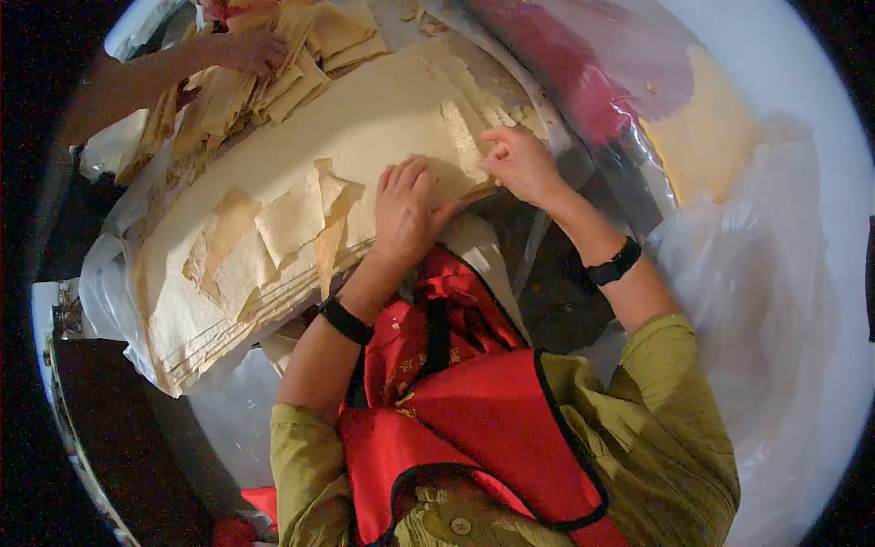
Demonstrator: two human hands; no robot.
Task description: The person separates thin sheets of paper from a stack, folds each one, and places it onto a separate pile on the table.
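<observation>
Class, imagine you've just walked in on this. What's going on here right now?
A person in a red apron is at a big stack of thin tan sheets. Their left hand lies flat and open on the stack. Their right hand has a pinching grip on the edge of a top sheet. At the upper left, another person's hand rests on a pile of folded sheets. Clear plastic bags lie to the right.

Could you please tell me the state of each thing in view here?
sheet stack: flat, torn pieces on top
left hand: open, pressed flat on sheet stack
right hand: pinched on top sheet edge
folded sheets: piled, another person's hand on them
plastic bag: crumpled
</observation>
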